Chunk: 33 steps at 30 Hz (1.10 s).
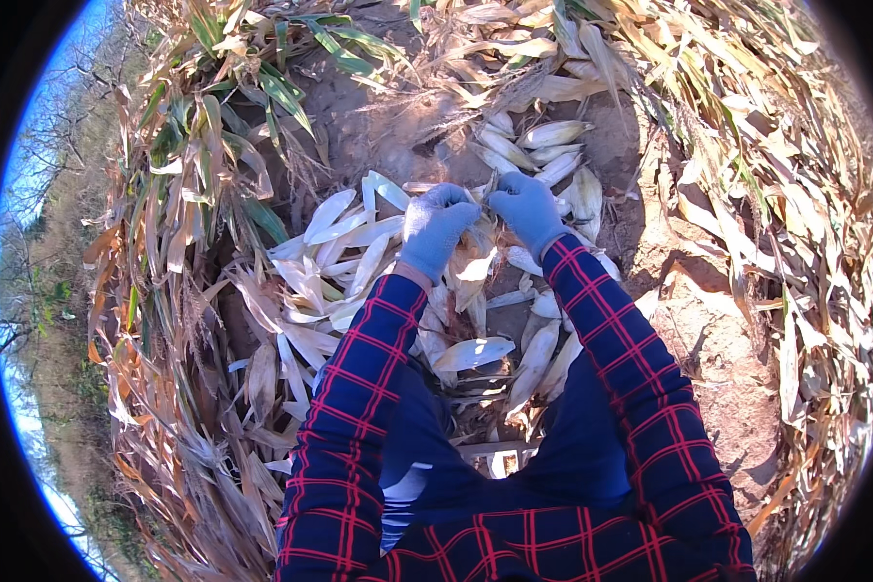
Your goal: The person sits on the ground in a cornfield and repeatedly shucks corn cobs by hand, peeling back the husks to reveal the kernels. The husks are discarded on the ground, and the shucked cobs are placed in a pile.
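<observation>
My left hand [439,224], in a light grey-blue glove, is closed on the dry husk of a corn ear [480,231] in front of me. Close beside it on the right, my right hand [527,211], gloved alike, pinches the top of the same husk. The husk hangs down between the two hands; the ear inside is hidden. Several husk-covered corn ears [553,134] lie on the ground beyond my right hand, and more [535,364] lie between my legs. Loose pale husks [335,254] are heaped to the left of my left hand.
Dry corn stalks with leaves [182,291] are piled along the left. Another long bank of dry stalks [771,182] runs down the right side. Bare brown soil [720,349] shows between it and my right arm. Green leaves [342,47] lie at the top.
</observation>
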### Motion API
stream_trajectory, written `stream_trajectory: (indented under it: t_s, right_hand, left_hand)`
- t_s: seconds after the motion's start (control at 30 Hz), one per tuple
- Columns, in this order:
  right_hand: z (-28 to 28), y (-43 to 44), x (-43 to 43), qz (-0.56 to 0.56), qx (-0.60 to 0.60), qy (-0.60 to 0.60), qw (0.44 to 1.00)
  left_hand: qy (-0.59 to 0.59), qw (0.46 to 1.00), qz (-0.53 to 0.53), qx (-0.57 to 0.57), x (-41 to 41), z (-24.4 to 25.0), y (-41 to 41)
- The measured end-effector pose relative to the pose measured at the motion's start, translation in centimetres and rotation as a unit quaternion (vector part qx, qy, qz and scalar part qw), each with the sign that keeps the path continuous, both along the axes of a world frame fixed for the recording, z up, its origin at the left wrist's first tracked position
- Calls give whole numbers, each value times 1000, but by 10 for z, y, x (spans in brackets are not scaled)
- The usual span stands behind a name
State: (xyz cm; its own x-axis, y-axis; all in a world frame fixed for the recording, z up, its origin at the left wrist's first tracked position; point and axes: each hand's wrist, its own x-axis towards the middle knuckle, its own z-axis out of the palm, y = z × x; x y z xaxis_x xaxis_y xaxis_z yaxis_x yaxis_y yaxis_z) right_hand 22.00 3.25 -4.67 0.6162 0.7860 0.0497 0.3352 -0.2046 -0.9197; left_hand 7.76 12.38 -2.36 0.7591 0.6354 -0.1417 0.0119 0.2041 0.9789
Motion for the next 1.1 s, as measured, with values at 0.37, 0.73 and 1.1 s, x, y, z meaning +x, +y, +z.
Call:
stream_trajectory:
  t_s: [0.37,0.73,1.1]
  right_hand:
    - [-9,5,-5,-6,83,70,994]
    - [-33,7,47,-233,98,134,958]
    - [-27,-12,86,-301,163,166,925]
  left_hand:
    - [-20,998,-42,-39,0,16,-4]
    - [48,992,-97,62,15,5,-35]
    - [28,967,-170,188,-7,5,-47]
